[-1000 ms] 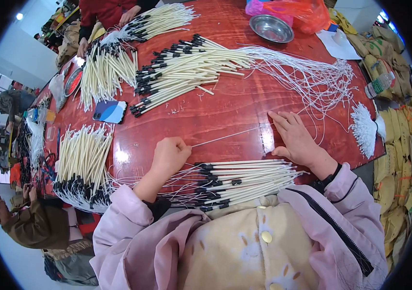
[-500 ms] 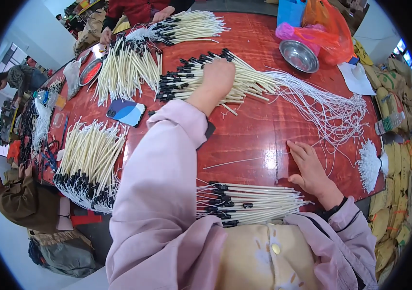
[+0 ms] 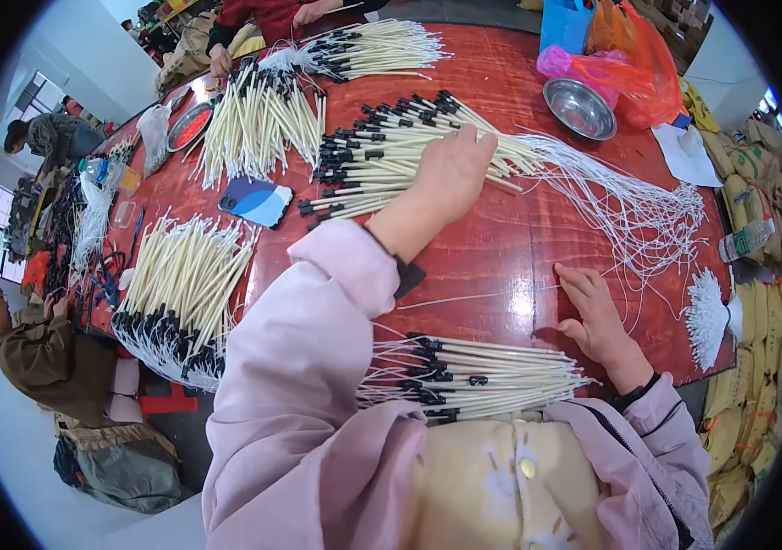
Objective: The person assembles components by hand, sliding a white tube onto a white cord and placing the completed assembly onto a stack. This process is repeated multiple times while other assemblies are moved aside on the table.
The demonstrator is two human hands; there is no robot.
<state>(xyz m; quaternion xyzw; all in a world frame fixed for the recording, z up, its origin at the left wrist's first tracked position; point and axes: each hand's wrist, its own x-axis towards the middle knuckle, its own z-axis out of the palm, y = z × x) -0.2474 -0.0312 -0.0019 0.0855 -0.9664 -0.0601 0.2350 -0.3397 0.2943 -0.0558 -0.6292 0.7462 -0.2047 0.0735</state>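
Note:
My left hand (image 3: 453,174) lies over the right part of a spread pile of cream rods with black end pieces (image 3: 382,147). Its fingers curl down; their tips are partly hidden, so whatever they grip does not show. Long thin white cords (image 3: 611,197) trail right from that pile. My right hand (image 3: 597,321) is held low over the red table (image 3: 478,266), fingers apart, nothing in it. A single white cord (image 3: 473,297) runs across the tabletop to near its fingertips. Close to my body lies another bundle of cream rods (image 3: 501,374).
More rod bundles lie at left (image 3: 189,275) and far left (image 3: 263,137). Around them are a phone (image 3: 256,202), a metal bowl (image 3: 580,108), plastic bags (image 3: 634,64), a plastic bottle (image 3: 747,240) and a white cord bundle (image 3: 705,316). Another person's hand (image 3: 220,60) is across the table.
My left hand has shifted right across the rod pile, toward the end where the cords begin. The right hand has barely moved. The whole view has shifted slightly.

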